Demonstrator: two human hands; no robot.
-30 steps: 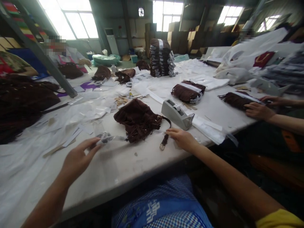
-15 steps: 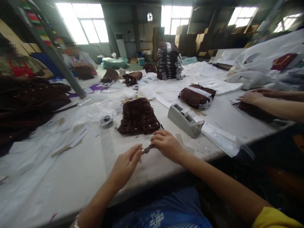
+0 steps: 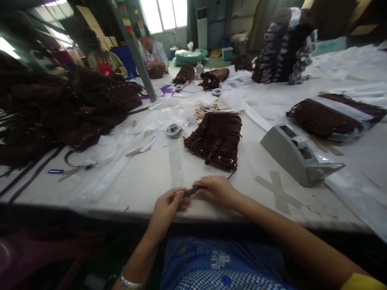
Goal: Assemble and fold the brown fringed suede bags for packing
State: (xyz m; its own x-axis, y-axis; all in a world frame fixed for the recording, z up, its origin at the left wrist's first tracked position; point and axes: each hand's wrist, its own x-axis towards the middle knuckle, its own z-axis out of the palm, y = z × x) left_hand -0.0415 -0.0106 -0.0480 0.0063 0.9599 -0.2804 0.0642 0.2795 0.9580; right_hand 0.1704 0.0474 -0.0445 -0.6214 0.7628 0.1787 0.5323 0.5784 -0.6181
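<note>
A dark brown fringed bag (image 3: 217,135) with gold-coloured eyelets lies on the white table straight ahead of my hands. A thin dark strap (image 3: 191,192) is pinched between my two hands near the table's front edge. My left hand (image 3: 167,204) grips its left end with thumb and fingers. The other end is in my right hand (image 3: 218,191), fingers bent over it, just in front of the bag. A cord runs from the bag's near corner down toward my right hand. Fingers cover both ends of the strap.
A grey tape dispenser (image 3: 298,155) stands to the right, beside crossed card strips (image 3: 278,191). Behind it lies a wrapped bag (image 3: 329,117). A tall stack of wrapped bags (image 3: 284,46) rises at the back. Many brown bags (image 3: 87,104) are heaped left, near a metal post (image 3: 137,56).
My view has swung left and down, so the bag and dispenser appear farther right. Both hands keep hold of the strap and are closer together. The bag looks turned; the co-worker's hands left view.
</note>
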